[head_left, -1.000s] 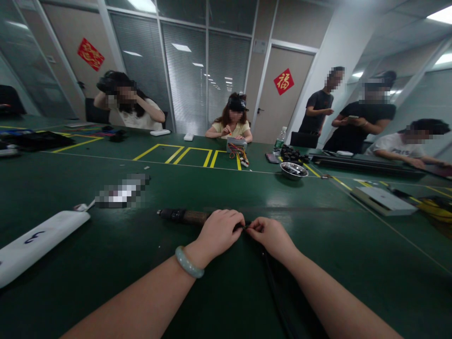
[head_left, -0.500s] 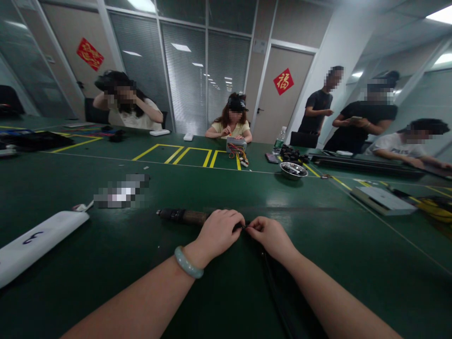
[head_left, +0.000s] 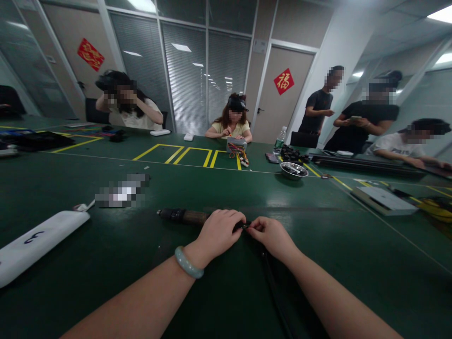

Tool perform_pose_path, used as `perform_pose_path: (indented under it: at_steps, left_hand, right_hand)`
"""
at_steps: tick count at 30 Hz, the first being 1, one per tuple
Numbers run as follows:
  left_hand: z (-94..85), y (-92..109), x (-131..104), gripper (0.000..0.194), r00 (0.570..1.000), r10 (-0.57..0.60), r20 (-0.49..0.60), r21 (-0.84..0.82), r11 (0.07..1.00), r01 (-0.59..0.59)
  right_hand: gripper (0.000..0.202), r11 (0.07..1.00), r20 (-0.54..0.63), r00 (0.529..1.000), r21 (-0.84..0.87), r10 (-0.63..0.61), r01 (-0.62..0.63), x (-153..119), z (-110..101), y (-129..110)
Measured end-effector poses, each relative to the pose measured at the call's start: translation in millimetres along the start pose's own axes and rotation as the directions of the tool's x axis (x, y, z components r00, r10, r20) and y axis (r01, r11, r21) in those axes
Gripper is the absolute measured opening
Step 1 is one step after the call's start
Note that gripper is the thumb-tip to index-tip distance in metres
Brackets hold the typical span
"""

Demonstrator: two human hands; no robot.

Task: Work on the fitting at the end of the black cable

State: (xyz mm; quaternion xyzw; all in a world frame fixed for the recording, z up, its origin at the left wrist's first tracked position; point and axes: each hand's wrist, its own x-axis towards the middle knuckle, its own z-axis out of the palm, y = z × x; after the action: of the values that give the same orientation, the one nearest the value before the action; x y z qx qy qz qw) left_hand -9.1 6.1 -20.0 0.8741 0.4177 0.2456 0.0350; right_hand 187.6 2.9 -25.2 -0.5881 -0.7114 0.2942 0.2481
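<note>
A dark rod that looks like a fishing rod, with a black end and a brown grip, lies across the green table. My left hand is closed around its right part, which the fingers mostly hide. At my left fingertips, my right hand pinches a small dark piece that I cannot make out. Its fingers almost touch those of the left. Below my right wrist a long black thin rod or tube runs towards me; whether it joins the piece in my fingers is hidden.
To the left lie a white power strip-like case and a blurred-out phone-like object. A metal bowl with small parts stands beyond my hands. On the right is a flat grey box. Several people sit or stand around the table.
My hands hold nearly the same pose; the fingertips have shifted very slightly at the small piece. The rod has stayed in place.
</note>
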Motion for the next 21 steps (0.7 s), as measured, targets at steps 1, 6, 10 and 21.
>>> perform_pose_path:
  at_steps: [1, 6, 10, 21]
  left_hand:
    - [0.0, 0.1, 0.1, 0.014, 1.0, 0.001, -0.001, 0.001, 1.0, -0.001]
    - [-1.5, 1.0, 0.3, 0.009, 1.0, 0.006, 0.009, 0.0, 1.0, -0.006]
    - [-2.6, 1.5, 0.3, 0.009, 1.0, 0.001, 0.002, -0.007, 1.0, -0.001]
    - [-4.6, 3.0, 0.2, 0.011, 1.0, 0.017, 0.011, 0.004, 1.0, -0.017]
  right_hand:
    - [0.016, 1.0, 0.001, 1.0, 0.0, -0.001, 0.001, 0.0, -0.4, -0.2]
    - [0.017, 1.0, -0.001, 1.0, 0.009, -0.015, 0.015, 0.2, -0.6, 1.2]
    - [0.018, 1.0, 0.001, 1.0, 0.021, -0.021, 0.021, 0.2, 0.6, 4.2]
    - [0.018, 1.0, 0.006, 1.0, 0.003, -0.01, 0.01, 0.5, -0.4, 2.8]
